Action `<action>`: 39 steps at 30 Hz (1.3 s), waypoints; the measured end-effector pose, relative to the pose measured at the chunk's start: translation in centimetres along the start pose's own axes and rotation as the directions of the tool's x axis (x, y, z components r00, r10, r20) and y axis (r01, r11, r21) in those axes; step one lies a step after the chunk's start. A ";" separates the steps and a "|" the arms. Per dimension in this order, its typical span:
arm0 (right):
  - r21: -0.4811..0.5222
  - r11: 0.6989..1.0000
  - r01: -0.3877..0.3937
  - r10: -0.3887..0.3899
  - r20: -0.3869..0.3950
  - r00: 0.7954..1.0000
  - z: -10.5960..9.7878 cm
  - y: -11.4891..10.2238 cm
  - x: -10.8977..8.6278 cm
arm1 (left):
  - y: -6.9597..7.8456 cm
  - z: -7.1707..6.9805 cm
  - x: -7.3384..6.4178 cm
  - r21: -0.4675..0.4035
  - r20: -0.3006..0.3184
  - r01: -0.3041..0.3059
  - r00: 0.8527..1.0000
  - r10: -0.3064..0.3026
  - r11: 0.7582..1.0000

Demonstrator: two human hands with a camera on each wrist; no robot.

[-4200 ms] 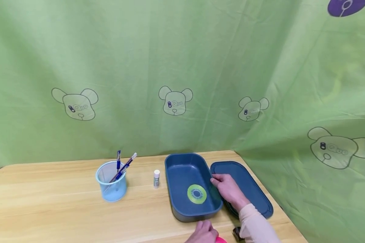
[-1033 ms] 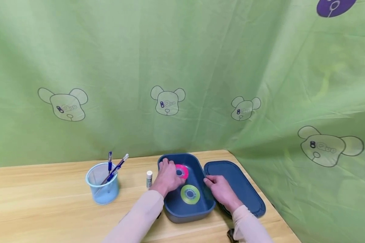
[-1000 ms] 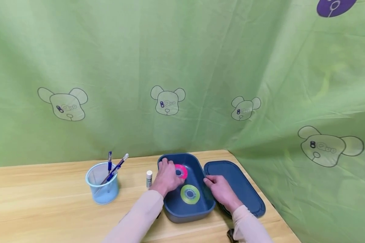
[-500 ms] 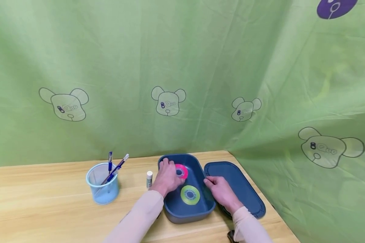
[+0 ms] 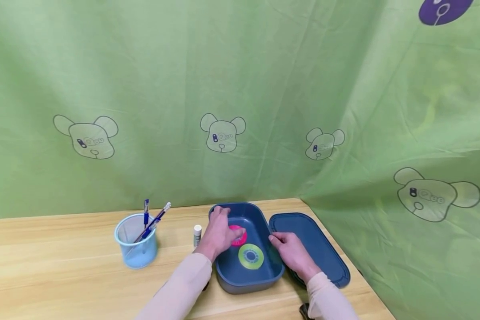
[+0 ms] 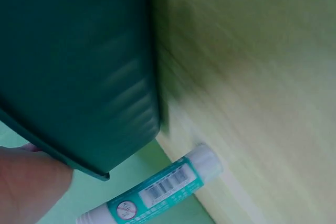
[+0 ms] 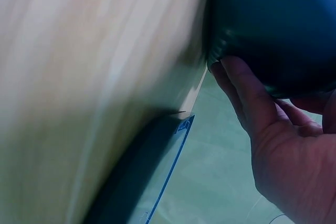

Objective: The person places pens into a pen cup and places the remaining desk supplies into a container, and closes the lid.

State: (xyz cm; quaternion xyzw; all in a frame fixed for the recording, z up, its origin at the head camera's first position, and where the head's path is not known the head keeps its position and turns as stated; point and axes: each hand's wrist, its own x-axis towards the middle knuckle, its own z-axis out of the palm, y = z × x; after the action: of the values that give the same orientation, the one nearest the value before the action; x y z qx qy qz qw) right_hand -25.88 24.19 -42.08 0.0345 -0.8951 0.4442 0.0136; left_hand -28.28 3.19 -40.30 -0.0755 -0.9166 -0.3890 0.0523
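A dark blue rectangular box (image 5: 246,278) stands on the table without its lid. Inside lie a green tape roll (image 5: 251,263) and a pink tape roll (image 5: 240,240). My left hand (image 5: 218,231) reaches over the box's left side, thumb stretched out above the pink roll, fingers spread by the far left corner. Partly covered by that thumb, the pink roll seems to rest on the box floor. My right hand (image 5: 292,251) pinches the box's right rim; in the right wrist view its fingers (image 7: 247,85) bear against the outer wall.
The blue lid (image 5: 312,244) lies right of the box. Left of it stand a glue stick (image 5: 197,235) and a light blue mesh cup (image 5: 139,253) holding pens and pencils. A black object (image 5: 305,310) shows by my right sleeve. A green curtain (image 5: 164,66) hangs behind.
My left hand brought the pink tape roll from the table's front into the box. In the last half second its fingers spread and the roll moved down, nearer the green one. My right hand stayed.
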 end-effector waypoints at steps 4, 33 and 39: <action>0.005 1.000 -0.007 0.007 0.001 1.000 0.0 0.1 -0.1 | -0.1 -0.1 -0.3 -0.042 -0.029 -0.027 0.999 0.026 0.999; 0.026 0.999 -0.034 0.033 0.021 0.999 -0.3 -0.1 -0.2 | -0.7 -5.4 -5.1 -0.433 -0.328 -0.286 0.933 0.146 0.855; 0.023 1.000 -0.021 0.021 0.020 1.000 -0.1 -0.1 -0.3 | -2.0 -6.0 -5.8 -0.414 -0.346 -0.227 0.935 0.078 0.881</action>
State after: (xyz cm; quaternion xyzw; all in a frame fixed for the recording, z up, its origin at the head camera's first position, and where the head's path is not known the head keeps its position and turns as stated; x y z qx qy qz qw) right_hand -25.58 24.28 -41.95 0.0296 -0.8904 0.4543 -0.0003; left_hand -22.73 -3.02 -38.47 -0.0945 -0.7727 -0.5909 0.2118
